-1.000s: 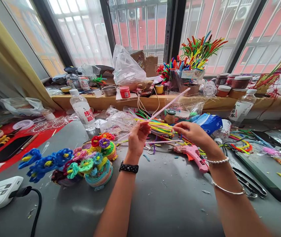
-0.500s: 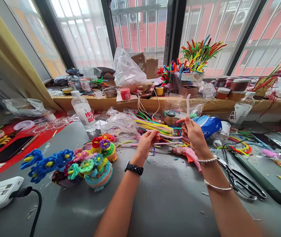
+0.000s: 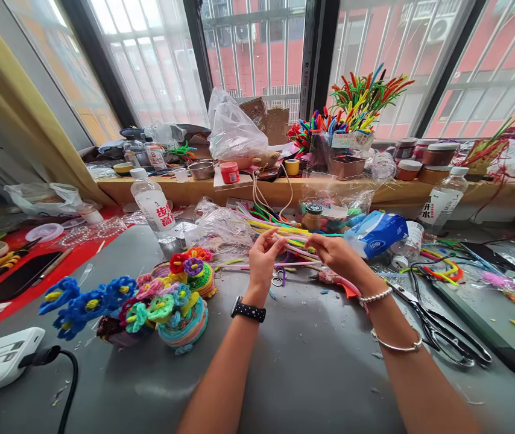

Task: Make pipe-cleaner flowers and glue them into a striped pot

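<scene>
My left hand (image 3: 264, 265), with a dark dotted watch strap at the wrist, pinches a pale pink pipe cleaner (image 3: 297, 245) above the middle of the table. My right hand (image 3: 336, 255), wearing two bracelets, pinches the same pipe cleaner a short way to the right. Its ends are partly hidden by the fingers. Just behind lies a bundle of yellow pipe cleaners (image 3: 291, 229). Below my hands are small scissors (image 3: 278, 278) with a purple handle. A pink glue gun (image 3: 336, 278) rests partly behind my right wrist.
Pipe-cleaner flowers (image 3: 160, 307) in small pots stand at left, near a white power bank (image 3: 4, 361). Large scissors (image 3: 442, 331) and a dark green bar (image 3: 483, 331) lie at right. A blue packet (image 3: 379, 234), a water bottle (image 3: 153, 205) and a brown jar (image 3: 312, 217) stand farther back.
My right hand has come down and left, closer to my left hand. The pipe cleaner end that stood up above it no longer shows there.
</scene>
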{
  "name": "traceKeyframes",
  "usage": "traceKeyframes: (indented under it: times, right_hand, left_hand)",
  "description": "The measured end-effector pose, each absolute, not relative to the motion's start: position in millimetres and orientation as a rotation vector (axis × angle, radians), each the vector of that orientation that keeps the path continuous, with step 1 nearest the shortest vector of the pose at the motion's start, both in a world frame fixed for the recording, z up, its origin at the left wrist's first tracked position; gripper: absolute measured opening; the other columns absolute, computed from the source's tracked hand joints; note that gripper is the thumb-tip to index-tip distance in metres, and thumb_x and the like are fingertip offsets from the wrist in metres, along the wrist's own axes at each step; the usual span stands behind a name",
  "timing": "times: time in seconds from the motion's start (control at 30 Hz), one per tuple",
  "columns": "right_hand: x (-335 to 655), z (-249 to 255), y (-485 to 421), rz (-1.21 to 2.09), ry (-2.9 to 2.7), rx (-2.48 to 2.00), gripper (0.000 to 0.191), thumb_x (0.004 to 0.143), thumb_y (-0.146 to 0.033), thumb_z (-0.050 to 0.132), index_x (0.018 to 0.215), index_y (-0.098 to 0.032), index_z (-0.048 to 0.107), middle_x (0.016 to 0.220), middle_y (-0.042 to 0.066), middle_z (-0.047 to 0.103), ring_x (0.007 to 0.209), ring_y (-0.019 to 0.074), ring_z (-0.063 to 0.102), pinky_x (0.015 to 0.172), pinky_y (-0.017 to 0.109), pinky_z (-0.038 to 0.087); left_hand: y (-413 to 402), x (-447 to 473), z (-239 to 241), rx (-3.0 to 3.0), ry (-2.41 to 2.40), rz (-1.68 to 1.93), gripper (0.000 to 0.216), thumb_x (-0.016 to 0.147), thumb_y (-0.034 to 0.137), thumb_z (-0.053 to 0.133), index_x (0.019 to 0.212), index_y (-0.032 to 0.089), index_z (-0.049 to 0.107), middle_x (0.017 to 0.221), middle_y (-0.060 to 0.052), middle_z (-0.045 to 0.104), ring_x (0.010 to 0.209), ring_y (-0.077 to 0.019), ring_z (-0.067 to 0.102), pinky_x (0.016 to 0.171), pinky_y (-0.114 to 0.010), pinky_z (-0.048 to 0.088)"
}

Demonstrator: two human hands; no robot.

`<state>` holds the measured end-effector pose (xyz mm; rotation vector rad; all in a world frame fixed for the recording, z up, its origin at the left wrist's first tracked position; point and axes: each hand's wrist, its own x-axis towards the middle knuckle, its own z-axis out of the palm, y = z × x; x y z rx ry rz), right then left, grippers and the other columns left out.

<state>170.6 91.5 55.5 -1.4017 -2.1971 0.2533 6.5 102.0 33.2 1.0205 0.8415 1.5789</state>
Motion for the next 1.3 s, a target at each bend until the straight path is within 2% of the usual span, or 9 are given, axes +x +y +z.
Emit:
traceKeyframes:
  times: [0.17,0.33,0.47,0.6,0.67,0.93,1.3]
  right_hand:
    - [174.9,55.1,93.0,0.255,-2.222,-1.397,0.027,0.078,-0.015,0.039,0.090,-0.020,0.062,0.087,0.005,0.067,0.075,0.0172,0.059,0.065,0.023,0.040]
    - [177.5,55.2,93.4,0.256,-2.237,-1.349,0.026,0.079,-0.018,0.041,0.087,-0.019,0.065,0.085,0.006,0.065,0.075,0.0167,0.058,0.066,0.024,0.041]
    - [177.5,59.4,88.8,0.277,-2.215,-1.252,0.029,0.082,-0.032,0.043,0.083,-0.018,0.068,0.085,0.006,0.065,0.075,0.0162,0.058,0.067,0.024,0.041]
    - [177.6,63.8,84.9,0.353,-2.248,-1.311,0.037,0.083,-0.039,0.039,0.077,-0.018,0.067,0.066,0.003,0.065,0.060,0.0138,0.056,0.055,0.022,0.037]
    - [178.2,65.0,85.5,0.332,-2.250,-1.369,0.039,0.083,-0.042,0.038,0.076,-0.018,0.067,0.063,0.002,0.064,0.057,0.0134,0.054,0.053,0.022,0.035]
    - [179.6,62.9,90.9,0.136,-2.286,-1.448,0.034,0.084,-0.039,0.038,0.085,-0.021,0.067,0.081,0.006,0.064,0.073,0.0173,0.057,0.060,0.024,0.036]
    - [181.3,62.1,91.2,0.068,-2.081,-1.364,0.024,0.078,-0.034,0.050,0.079,-0.021,0.069,0.071,0.006,0.064,0.072,0.0195,0.049,0.067,0.031,0.038]
  left_hand:
    - [99.8,7.9,34.5,0.985,0.837,1.554,0.022,0.055,0.025,0.070,0.072,0.013,0.063,0.066,0.002,0.062,0.058,-0.0072,0.057,0.061,-0.021,0.047]
    - [98.6,8.5,35.4,0.943,0.834,1.551,0.018,0.054,0.024,0.071,0.064,0.013,0.061,0.060,0.002,0.062,0.057,-0.0081,0.058,0.061,-0.022,0.048]
    - [100.3,5.2,35.0,0.893,0.879,1.555,0.017,0.054,0.024,0.071,0.064,0.013,0.062,0.060,0.002,0.063,0.056,-0.0086,0.059,0.059,-0.021,0.048]
    - [101.5,2.2,35.4,0.916,0.919,1.520,0.017,0.055,0.025,0.070,0.066,0.014,0.063,0.061,0.001,0.064,0.057,-0.0094,0.060,0.054,-0.020,0.046]
    - [101.7,1.7,36.1,0.956,0.936,1.491,0.018,0.055,0.027,0.070,0.065,0.013,0.063,0.061,0.001,0.064,0.056,-0.0101,0.060,0.051,-0.019,0.046]
    - [102.2,1.8,36.1,0.992,0.958,1.461,0.023,0.055,0.033,0.070,0.062,0.012,0.061,0.054,0.002,0.059,0.047,-0.0069,0.054,0.047,-0.018,0.043]
    - [100.1,0.1,37.6,0.897,0.870,1.436,0.021,0.058,0.029,0.067,0.069,0.012,0.060,0.059,0.000,0.064,0.053,-0.0092,0.059,0.059,-0.022,0.048]
